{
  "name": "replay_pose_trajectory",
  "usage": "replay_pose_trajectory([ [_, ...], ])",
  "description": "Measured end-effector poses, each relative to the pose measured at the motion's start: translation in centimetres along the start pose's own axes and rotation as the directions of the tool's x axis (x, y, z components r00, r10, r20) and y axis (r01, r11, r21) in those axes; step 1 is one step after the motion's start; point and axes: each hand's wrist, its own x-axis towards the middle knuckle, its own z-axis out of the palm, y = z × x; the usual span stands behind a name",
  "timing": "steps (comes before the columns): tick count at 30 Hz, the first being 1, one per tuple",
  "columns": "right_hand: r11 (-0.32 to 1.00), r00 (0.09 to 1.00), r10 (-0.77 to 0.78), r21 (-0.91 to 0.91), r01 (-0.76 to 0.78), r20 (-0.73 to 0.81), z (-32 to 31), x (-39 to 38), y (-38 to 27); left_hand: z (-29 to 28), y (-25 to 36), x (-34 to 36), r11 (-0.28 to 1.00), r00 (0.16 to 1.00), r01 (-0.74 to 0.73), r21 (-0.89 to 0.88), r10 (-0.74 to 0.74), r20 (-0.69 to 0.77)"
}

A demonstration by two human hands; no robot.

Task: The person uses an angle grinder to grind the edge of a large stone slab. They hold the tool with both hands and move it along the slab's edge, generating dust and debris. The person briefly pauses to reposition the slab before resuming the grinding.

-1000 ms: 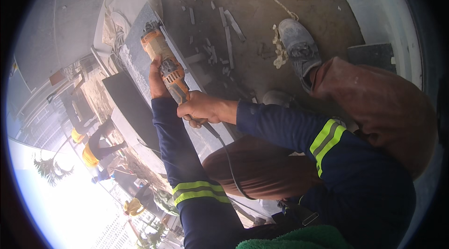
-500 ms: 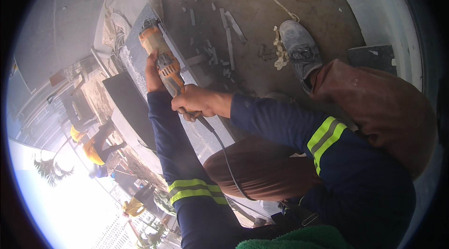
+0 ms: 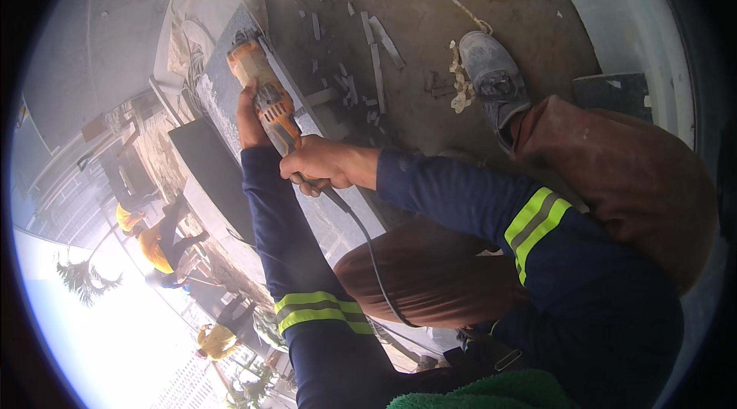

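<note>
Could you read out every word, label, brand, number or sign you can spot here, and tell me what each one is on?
None can be read.
Orange angle grinder, held in the left hand and right hand: no legible lettering.
Navy sleeves: reflective bands, no readable words.
Workers in yellow tops in the background: too small and blurred to tell.

From where I stood, I could read no lettering, number or sign, near or far, not even on the orange power tool (image 3: 274, 107).
</note>
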Motion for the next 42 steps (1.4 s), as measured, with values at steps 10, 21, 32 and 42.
replay_pose_trajectory([
  [10, 0.999, 1.0, -0.016, -0.028, 0.016, -0.018, 0.2, -1.6, 2.2, -0.4, -1.6, -1.7, 1.0, 1.0, -0.023, -0.005, 0.023, 0.01],
  [21, 0.999, 1.0, -0.011, -0.039, 0.01, -0.012, 0.2, -2.8, 3.2, -0.6, -3.0, -2.8, 0.998, 0.999, -0.03, -0.064, 0.029, -0.013],
  [32, 0.999, 1.0, 0.006, -0.038, -0.007, -0.021, 0.2, -3.5, 4.3, -0.3, -3.7, -4.0, 0.996, 0.998, -0.028, -0.082, 0.023, -0.06],
  [42, 1.0, 1.0, 0.01, -0.029, -0.01, -0.004, 0.9, -4.4, 5.4, -0.7, -4.1, -5.4, 0.996, 0.999, -0.035, -0.076, 0.036, 0.015],
])
